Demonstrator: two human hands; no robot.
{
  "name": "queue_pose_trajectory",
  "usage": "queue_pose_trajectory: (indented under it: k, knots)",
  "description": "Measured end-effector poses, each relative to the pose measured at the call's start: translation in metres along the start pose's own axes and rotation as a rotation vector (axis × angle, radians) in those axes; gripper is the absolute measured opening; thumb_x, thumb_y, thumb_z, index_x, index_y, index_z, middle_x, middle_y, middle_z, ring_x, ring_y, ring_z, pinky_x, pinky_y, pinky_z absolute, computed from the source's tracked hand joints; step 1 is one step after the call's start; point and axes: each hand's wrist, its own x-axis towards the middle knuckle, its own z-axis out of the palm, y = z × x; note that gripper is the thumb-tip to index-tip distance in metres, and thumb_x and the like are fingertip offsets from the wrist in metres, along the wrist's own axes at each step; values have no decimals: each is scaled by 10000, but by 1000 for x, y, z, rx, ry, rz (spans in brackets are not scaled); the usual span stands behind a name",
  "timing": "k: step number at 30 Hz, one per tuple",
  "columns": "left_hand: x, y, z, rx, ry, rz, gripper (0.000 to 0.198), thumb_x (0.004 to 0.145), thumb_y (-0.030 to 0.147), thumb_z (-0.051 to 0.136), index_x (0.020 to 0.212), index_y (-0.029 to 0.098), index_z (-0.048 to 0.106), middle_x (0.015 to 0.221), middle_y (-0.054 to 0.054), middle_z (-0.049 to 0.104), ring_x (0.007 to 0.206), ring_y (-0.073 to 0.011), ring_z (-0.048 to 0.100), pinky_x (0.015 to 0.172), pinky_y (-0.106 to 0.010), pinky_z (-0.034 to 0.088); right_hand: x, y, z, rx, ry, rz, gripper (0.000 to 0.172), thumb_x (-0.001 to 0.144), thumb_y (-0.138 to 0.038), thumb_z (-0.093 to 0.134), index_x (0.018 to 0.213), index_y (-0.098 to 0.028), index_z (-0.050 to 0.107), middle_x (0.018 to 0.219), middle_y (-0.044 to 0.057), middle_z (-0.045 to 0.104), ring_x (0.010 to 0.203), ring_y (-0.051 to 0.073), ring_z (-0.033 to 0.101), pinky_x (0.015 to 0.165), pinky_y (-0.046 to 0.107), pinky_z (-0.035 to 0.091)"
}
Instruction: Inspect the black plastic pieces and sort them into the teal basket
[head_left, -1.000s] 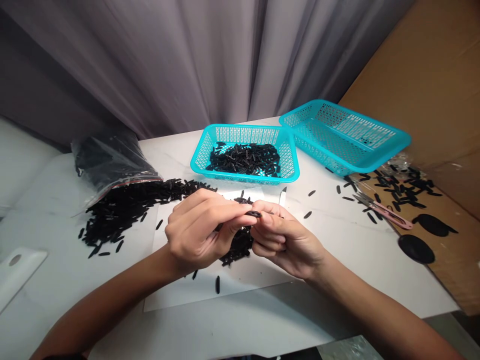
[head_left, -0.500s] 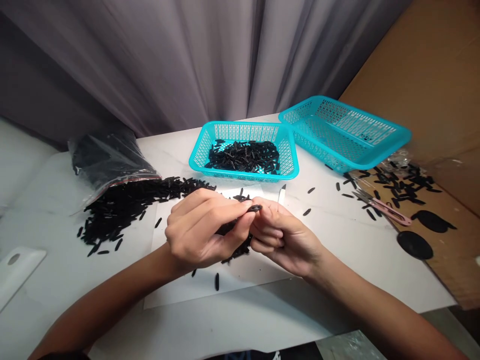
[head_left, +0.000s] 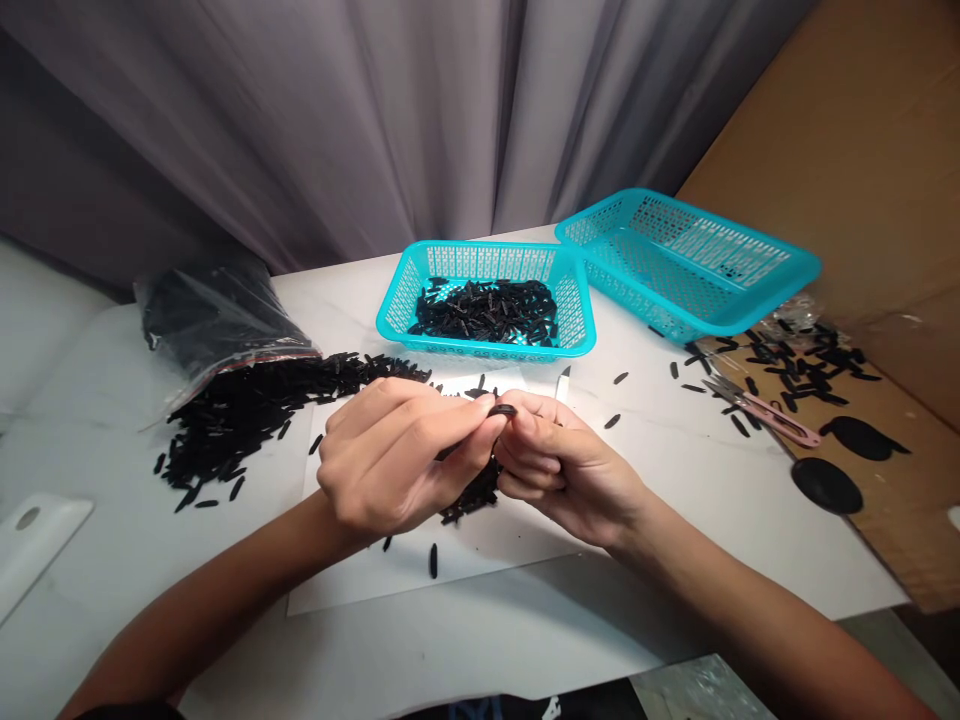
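Between the fingertips of both hands is a small black elongated piece (head_left: 503, 409), slim and slightly curved. My left hand (head_left: 401, 455) pinches its left end with thumb and forefinger. Its right end is in the pinch of my right hand (head_left: 562, 460), whose other fingers are curled in. Below the hands, a pile of similar black pieces (head_left: 472, 497) lies on a white sheet (head_left: 360, 585), partly hidden by my hands. A single loose black piece (head_left: 433, 561) rests near the sheet's front edge.
A turquoise basket (head_left: 487, 349) holds many black pieces; another turquoise basket (head_left: 750, 315) stands right of it. At left, a clear plastic bag (head_left: 225, 310) spills a black heap (head_left: 232, 425). Pink-handled scissors (head_left: 780, 420) and black discs (head_left: 827, 486) lie on cardboard (head_left: 892, 540) at right.
The black piece has turned slightly between my fingertips and shows a curved edge. My left hand has shifted a little to the left; the rest stays in place.
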Motion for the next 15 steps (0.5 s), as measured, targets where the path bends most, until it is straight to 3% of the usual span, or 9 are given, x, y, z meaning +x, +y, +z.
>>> queue_pose_trajectory:
  k: [11, 15]
  knots:
    - [-7, -7, -4, 34, -26, 128, 200, 749, 128, 822, 919, 113, 718, 688, -17, 741, 593, -156, 680, 504, -277, 526, 1, 2, -2, 1, -18, -22, 243, 875, -324, 742, 750, -174, 598, 517, -117, 239, 460, 48, 112, 422, 157, 187]
    - [-9, -10, -7, 45, -50, 164, 189, 765, 140, 814, 930, 152, 723, 739, -9, 758, 609, -150, 685, 505, -273, 526, 1, 2, -2, -15, 6, -15, 225, 859, -333, 756, 780, -177, 615, 515, -121, 230, 460, 49, 109, 424, 162, 183]
